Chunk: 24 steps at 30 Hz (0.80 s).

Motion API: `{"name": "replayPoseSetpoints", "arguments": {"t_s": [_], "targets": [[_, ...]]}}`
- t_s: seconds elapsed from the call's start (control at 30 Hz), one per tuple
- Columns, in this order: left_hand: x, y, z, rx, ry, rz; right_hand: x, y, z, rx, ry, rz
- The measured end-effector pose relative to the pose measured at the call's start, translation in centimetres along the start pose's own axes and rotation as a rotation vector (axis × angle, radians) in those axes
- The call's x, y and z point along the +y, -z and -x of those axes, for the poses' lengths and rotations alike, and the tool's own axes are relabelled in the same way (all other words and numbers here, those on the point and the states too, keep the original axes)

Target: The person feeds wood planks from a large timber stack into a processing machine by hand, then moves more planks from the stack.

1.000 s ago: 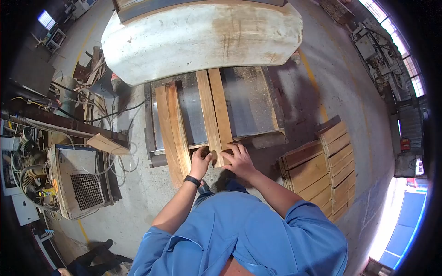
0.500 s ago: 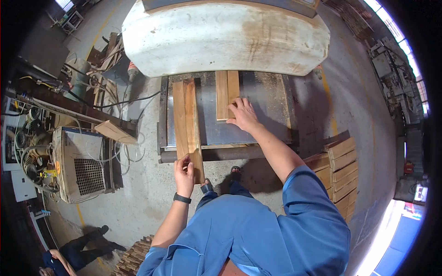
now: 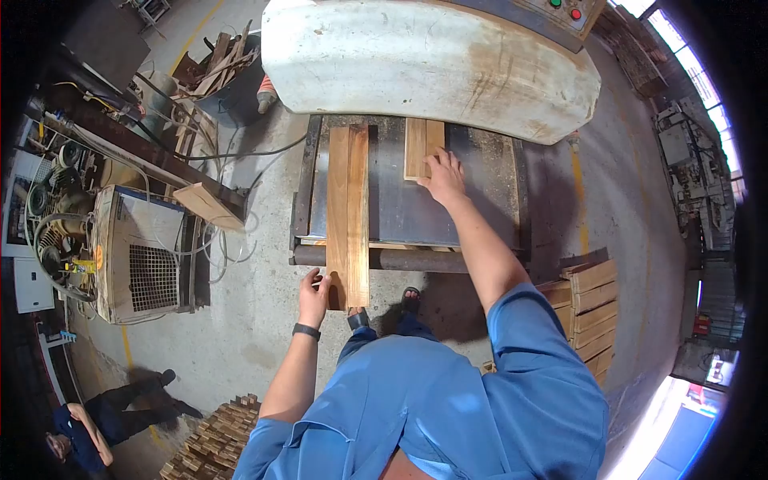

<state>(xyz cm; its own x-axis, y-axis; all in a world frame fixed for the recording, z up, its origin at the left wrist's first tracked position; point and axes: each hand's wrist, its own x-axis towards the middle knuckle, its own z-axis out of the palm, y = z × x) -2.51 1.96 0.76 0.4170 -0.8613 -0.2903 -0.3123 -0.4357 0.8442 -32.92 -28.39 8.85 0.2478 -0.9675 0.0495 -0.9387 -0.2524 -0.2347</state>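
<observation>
My right hand (image 3: 445, 178) lies with spread fingers over the near end of a pair of narrow wooden planks (image 3: 416, 152), the thumb at their end edge. The planks' far ends run under the white machine cover (image 3: 424, 64). My left hand (image 3: 314, 294), a dark band on its wrist, is beside the near left edge of two longer planks (image 3: 349, 208). Its fingers are loosely bent and apart, with the fingertips right at the wood. These longer planks lie side by side on the metal machine bed (image 3: 388, 200) and stick out over its front roller (image 3: 416, 260).
Stacked boards (image 3: 592, 308) stand at right, and a pile of wood pieces (image 3: 212, 440) at lower left. A caged machine (image 3: 144, 256) and hoses are at left, near a bin of scrap wood (image 3: 228, 76). Another person (image 3: 88, 432) is at lower left.
My right hand and the short planks have moved forward, farther toward the cover. My left hand has shifted off the top of the long planks to their left side. The view has turned slightly.
</observation>
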Motion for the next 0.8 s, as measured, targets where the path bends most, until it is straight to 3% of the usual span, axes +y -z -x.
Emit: {"name": "replayPoseSetpoints", "arguments": {"t_s": [0.1, 0.17, 0.23, 0.3, 0.37, 0.4, 0.5, 0.53, 0.7, 0.77, 0.8], "targets": [[0.7, -0.6, -0.8, -0.118, 0.17, 0.062, -4.0, -0.1, 3.0, 0.069, -0.088, -0.168], [-0.6, -1.4, -1.5, -0.153, 0.148, 0.122, -7.6, -1.0, 7.8, 0.114, -0.124, -0.396], [0.2, -1.8, -1.7, -0.215, 0.172, 0.148, -10.0, -3.0, 13.6, -0.296, -0.298, -0.643], [0.3, -2.5, -1.7, -0.208, 0.221, 0.183, -12.7, -4.1, 18.2, -0.609, -0.374, -0.603], [-0.1, -3.1, -1.8, -0.206, 0.204, 0.145, -13.5, -12.2, 22.2, -0.551, -0.523, -1.266], [-1.6, -4.0, -2.2, -0.171, 0.16, 0.134, -14.7, -10.5, 22.3, -0.546, -0.632, -1.532], [1.5, -3.4, -0.3, -0.125, 0.069, 0.079, -16.3, -9.0, 22.3, -0.244, -0.598, -1.412], [4.7, -2.2, 0.9, -0.132, 0.072, 0.001, -16.3, -9.1, 22.5, -0.168, -0.565, -1.248], [7.3, -0.8, 5.3, -0.116, -0.055, 0.158, -16.3, -5.5, 25.3, -0.111, -0.402, -1.085], [5.0, -1.3, 5.8, -0.074, -0.17, 0.079, -16.2, -4.9, 26.6, -0.092, -0.345, -1.046], [3.8, -2.0, 5.4, -0.106, -0.123, 0.049, -14.8, -8.0, 26.9, -0.155, -0.347, -0.989]]}}
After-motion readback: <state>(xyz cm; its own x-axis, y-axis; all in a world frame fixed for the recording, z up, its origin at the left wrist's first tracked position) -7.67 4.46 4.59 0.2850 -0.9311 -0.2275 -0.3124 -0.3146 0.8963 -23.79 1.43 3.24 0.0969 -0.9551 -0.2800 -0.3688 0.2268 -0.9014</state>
